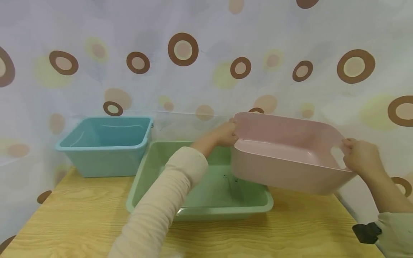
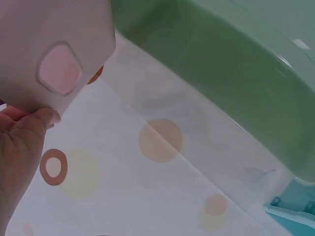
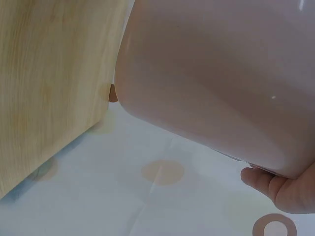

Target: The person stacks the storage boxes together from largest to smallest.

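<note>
Pink tub (image 1: 287, 175) held up at both ends

The tub hangs tilted on the right of the scene, right end lower, its left part over the green tub's (image 1: 222, 211) right side; whether the two touch I cannot tell. It looks like thin plastic: probably light for its bulk, fairly stiff with some give in the long walls, smooth enough to slip, and hard to break. The handle holes (image 2: 60, 70) at its ends should give the surest hold.

The left hand (image 1: 226, 134) is closed on the left end, pinching the rim at the far corner, beside the hole rather than through it. The right hand (image 1: 362, 157) is curled round the right end by its hole; how its fingers pass there is not clear. The hands are well apart.
</note>
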Demonstrator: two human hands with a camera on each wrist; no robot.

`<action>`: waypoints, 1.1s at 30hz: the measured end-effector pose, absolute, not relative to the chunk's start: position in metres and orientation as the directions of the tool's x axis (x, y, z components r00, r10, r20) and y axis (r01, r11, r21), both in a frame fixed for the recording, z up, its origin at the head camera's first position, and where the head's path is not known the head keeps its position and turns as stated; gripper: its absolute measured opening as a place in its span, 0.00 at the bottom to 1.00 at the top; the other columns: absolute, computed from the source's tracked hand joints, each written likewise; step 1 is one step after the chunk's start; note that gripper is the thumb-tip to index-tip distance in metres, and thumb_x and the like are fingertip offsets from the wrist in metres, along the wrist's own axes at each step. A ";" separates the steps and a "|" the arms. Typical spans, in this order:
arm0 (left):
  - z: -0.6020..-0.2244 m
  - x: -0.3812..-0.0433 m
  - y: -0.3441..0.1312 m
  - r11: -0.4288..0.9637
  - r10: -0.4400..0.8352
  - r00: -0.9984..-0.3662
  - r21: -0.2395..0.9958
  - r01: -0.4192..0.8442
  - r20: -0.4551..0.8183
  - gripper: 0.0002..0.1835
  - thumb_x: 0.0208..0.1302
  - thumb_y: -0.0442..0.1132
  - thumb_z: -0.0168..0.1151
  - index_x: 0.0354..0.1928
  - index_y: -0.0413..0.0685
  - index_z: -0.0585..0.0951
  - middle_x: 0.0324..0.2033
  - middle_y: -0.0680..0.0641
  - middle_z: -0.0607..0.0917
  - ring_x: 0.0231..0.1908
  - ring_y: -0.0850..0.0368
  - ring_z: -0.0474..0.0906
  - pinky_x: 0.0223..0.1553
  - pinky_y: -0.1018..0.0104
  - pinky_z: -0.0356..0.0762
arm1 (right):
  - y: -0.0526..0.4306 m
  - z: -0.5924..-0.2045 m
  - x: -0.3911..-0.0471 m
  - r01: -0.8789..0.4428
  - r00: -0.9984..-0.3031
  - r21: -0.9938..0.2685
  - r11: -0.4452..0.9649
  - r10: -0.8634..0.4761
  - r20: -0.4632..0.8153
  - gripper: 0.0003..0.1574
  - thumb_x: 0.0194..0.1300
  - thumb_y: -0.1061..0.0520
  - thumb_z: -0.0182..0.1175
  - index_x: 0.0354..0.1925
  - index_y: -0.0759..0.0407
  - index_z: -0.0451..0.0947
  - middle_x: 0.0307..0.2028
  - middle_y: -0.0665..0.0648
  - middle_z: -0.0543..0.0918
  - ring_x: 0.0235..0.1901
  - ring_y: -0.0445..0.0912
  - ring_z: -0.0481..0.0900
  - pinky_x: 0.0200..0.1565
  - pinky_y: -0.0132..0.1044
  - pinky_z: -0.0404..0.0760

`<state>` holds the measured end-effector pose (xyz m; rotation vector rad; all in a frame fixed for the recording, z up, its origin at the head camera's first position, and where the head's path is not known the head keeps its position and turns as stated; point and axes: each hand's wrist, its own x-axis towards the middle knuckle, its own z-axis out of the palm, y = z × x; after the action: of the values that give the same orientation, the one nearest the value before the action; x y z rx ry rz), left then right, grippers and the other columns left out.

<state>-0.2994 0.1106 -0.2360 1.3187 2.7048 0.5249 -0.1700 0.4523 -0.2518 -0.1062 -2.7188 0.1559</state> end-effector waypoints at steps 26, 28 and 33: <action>-0.238 -0.307 0.037 0.592 0.711 -0.695 0.441 0.675 0.110 0.26 0.64 0.30 0.40 0.63 0.25 0.58 0.66 0.31 0.54 0.68 0.45 0.52 0.67 0.62 0.54 | 0.384 -0.251 -0.197 -0.019 -0.922 -0.316 0.949 0.105 0.372 0.35 0.37 0.74 0.44 0.50 0.84 0.67 0.49 0.79 0.70 0.12 0.44 0.56 0.17 0.31 0.59; -0.239 -0.307 0.030 0.597 0.704 -0.702 0.444 0.668 0.109 0.27 0.65 0.31 0.39 0.65 0.27 0.55 0.67 0.31 0.53 0.69 0.45 0.47 0.69 0.59 0.49 | 0.377 -0.250 -0.197 -0.008 -0.930 -0.348 0.938 0.121 0.348 0.36 0.38 0.74 0.43 0.52 0.83 0.65 0.50 0.80 0.69 0.10 0.39 0.50 0.13 0.28 0.56; -0.240 -0.305 0.015 0.586 0.698 -0.706 0.474 0.657 0.116 0.27 0.64 0.29 0.35 0.65 0.25 0.53 0.67 0.30 0.47 0.70 0.43 0.40 0.70 0.58 0.43 | 0.361 -0.248 -0.199 -0.003 -0.931 -0.368 0.930 0.132 0.340 0.38 0.38 0.74 0.41 0.54 0.81 0.65 0.52 0.79 0.67 0.11 0.41 0.50 0.13 0.28 0.55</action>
<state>-0.3054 0.0148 -0.2397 1.1664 2.7236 0.7610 -0.1993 0.3613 -0.2479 -0.0943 -2.7231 0.5207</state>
